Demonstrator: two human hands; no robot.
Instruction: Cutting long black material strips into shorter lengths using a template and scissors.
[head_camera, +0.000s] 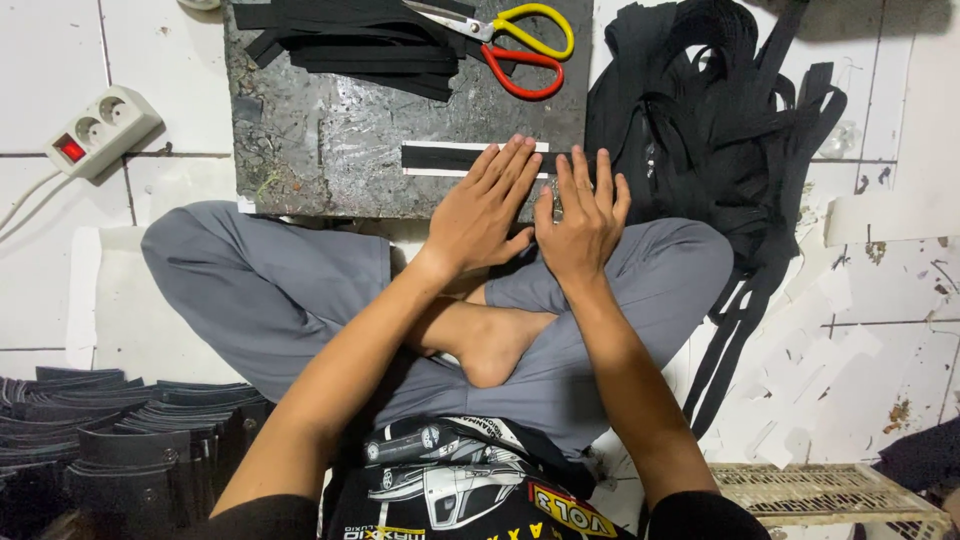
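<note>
I sit cross-legged on a white tiled floor. My left hand (483, 208) lies flat, fingers spread, pressing on a black strap (440, 158) that rests on a white strip on a dark scuffed board (330, 130). My right hand (583, 215) lies flat beside it, fingertips on the strap's right end at the board's edge. Neither hand grips anything. The strap runs right into a heap of black straps (710, 120).
Yellow-and-red scissors (515, 45) and a stack of cut black strips (350, 45) lie at the board's far edge. A white power strip (98, 130) sits at the left. Stacked black pieces (110, 440) lie lower left, a pale slatted crate (820, 492) lower right, with white paper scraps (800, 390) nearby.
</note>
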